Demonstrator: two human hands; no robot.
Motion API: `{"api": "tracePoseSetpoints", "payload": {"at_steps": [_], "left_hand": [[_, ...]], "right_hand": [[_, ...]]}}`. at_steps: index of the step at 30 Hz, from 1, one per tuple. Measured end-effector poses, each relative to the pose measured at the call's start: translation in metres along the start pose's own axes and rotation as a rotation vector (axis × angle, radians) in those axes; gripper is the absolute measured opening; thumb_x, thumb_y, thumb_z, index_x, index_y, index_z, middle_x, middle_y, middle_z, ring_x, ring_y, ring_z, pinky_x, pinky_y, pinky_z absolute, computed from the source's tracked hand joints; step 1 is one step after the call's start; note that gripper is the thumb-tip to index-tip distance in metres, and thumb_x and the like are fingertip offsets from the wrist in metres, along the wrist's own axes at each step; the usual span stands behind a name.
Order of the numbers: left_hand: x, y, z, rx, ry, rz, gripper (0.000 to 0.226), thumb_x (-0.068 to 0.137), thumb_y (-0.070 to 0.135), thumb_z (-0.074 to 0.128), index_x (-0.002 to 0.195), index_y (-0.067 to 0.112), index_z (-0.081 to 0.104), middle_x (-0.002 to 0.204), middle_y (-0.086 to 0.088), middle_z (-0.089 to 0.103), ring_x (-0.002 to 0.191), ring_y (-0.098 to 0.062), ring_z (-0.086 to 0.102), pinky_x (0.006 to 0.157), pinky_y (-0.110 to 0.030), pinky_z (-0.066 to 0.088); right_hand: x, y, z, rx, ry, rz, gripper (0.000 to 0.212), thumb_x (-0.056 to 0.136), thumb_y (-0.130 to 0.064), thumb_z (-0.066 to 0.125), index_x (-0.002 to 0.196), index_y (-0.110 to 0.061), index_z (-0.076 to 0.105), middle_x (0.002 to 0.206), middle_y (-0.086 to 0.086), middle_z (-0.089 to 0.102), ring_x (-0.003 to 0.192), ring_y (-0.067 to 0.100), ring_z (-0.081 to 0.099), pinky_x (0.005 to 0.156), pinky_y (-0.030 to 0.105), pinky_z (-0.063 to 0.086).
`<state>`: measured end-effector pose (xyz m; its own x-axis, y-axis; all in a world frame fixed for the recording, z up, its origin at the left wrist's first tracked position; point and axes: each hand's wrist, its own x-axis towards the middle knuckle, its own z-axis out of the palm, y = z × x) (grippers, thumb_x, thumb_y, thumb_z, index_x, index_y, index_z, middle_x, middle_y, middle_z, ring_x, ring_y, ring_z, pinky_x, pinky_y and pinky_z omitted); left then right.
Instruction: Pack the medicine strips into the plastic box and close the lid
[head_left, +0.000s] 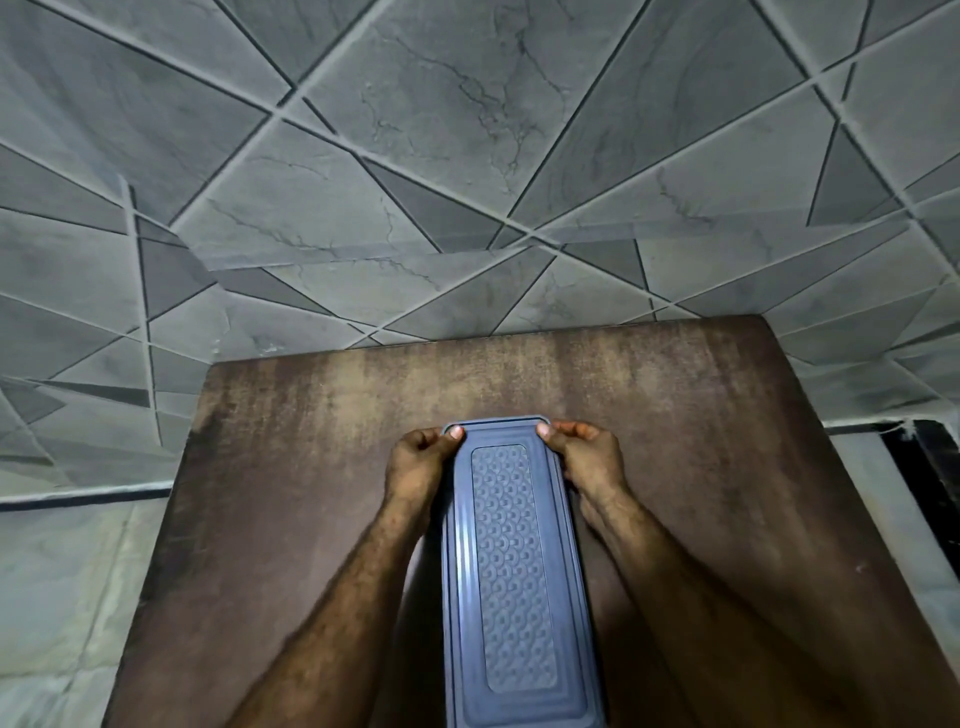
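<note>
Both far corners of the lid (511, 561) are pinched by left hand (415, 462) and right hand (589, 457), fingers (451, 435) curled; its length runs straight away.

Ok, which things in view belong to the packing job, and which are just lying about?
Job: closed box; left hand and right hand, each gripping a far corner of it. No medicine strips in view.
Not the job: brown table; grey tiles beyond it.
</note>
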<state>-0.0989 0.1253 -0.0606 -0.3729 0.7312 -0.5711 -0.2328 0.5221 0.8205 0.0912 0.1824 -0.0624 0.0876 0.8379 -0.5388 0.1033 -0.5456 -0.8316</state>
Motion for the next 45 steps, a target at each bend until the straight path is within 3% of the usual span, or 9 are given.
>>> {"api": "tracePoseSetpoints", "payload": {"at_steps": [4,10,17,20,23,28,32,37,45], "left_hand": [[-0.042,-0.027,-0.027,0.009,-0.066,-0.087,0.051,0.060,0.044,0.083,0.092,0.006,0.072,0.092,-0.021,0.075,0.081,-0.036,0.069,0.080,-0.048,0.056],[-0.098,-0.066,-0.041,0.003,-0.064,-0.150,0.010,0.083,0.015,0.075,0.087,0.008,0.069,0.061,-0.003,0.052,0.052,-0.012,0.045,0.049,-0.023,0.040],[-0.099,-0.075,-0.038,0.060,0.074,-0.088,0.016,0.075,0.024,0.081,0.082,0.011,0.075,0.074,-0.006,0.074,0.069,-0.019,0.063,0.073,-0.036,0.052],[-0.105,-0.072,-0.041,0.040,0.036,-0.090,0.025,0.072,0.028,0.083,0.085,0.009,0.074,0.071,-0.009,0.072,0.062,-0.019,0.059,0.065,-0.032,0.051],[-0.120,-0.073,-0.042,0.052,-0.005,-0.074,0.017,0.078,0.017,0.079,0.087,0.007,0.069,0.065,-0.004,0.064,0.052,-0.012,0.055,0.051,-0.023,0.046],[-0.160,-0.094,-0.056,0.073,-0.108,-0.162,0.021,0.082,0.010,0.075,0.100,0.004,0.065,0.084,-0.009,0.068,0.074,-0.017,0.065,0.062,-0.028,0.054],[-0.182,-0.114,-0.056,0.057,-0.057,-0.194,0.013,0.083,0.003,0.072,0.093,0.005,0.065,0.079,-0.011,0.064,0.067,-0.019,0.061,0.057,-0.027,0.054],[-0.177,-0.123,-0.051,0.066,0.036,-0.136,0.009,0.081,0.002,0.073,0.086,0.004,0.066,0.077,-0.016,0.068,0.066,-0.025,0.065,0.069,-0.039,0.056],[-0.189,-0.116,-0.052,0.233,0.041,0.024,0.023,0.080,0.021,0.078,0.099,0.012,0.068,0.095,-0.013,0.074,0.079,-0.022,0.069,0.071,-0.033,0.055]], "right_hand": [[-0.036,0.028,-0.027,0.081,-0.080,0.078,0.010,0.079,-0.025,0.076,0.079,-0.016,0.072,0.067,-0.006,0.072,0.057,0.006,0.059,0.058,0.025,0.043],[-0.084,0.069,-0.051,0.148,-0.096,0.164,0.005,0.080,-0.015,0.075,0.078,-0.012,0.072,0.066,-0.001,0.070,0.061,0.013,0.057,0.062,0.029,0.044],[-0.090,0.072,-0.046,0.057,0.018,0.080,0.013,0.077,-0.021,0.078,0.075,-0.009,0.072,0.066,0.000,0.071,0.060,0.015,0.060,0.066,0.032,0.049],[-0.094,0.066,-0.050,0.068,-0.035,0.072,0.010,0.079,-0.016,0.077,0.073,-0.012,0.070,0.056,-0.008,0.064,0.050,0.005,0.053,0.053,0.022,0.044],[-0.109,0.067,-0.060,0.046,-0.098,0.063,0.009,0.081,-0.010,0.074,0.077,-0.014,0.067,0.063,-0.004,0.064,0.057,0.007,0.054,0.056,0.022,0.043],[-0.149,0.106,-0.088,-0.014,-0.162,0.118,0.012,0.078,-0.013,0.078,0.085,-0.013,0.068,0.075,0.000,0.071,0.066,0.012,0.059,0.062,0.026,0.046],[-0.171,0.123,-0.093,0.037,-0.162,0.166,0.013,0.077,-0.009,0.078,0.082,-0.011,0.067,0.074,0.007,0.069,0.070,0.022,0.060,0.068,0.034,0.048],[-0.167,0.128,-0.086,0.003,-0.069,0.125,0.013,0.074,-0.010,0.080,0.078,-0.009,0.068,0.074,0.013,0.070,0.070,0.027,0.063,0.076,0.047,0.056],[-0.173,0.119,-0.093,-0.115,-0.135,0.026,0.019,0.083,-0.027,0.074,0.077,-0.011,0.066,0.061,0.001,0.062,0.056,0.015,0.053,0.054,0.026,0.043]]}}
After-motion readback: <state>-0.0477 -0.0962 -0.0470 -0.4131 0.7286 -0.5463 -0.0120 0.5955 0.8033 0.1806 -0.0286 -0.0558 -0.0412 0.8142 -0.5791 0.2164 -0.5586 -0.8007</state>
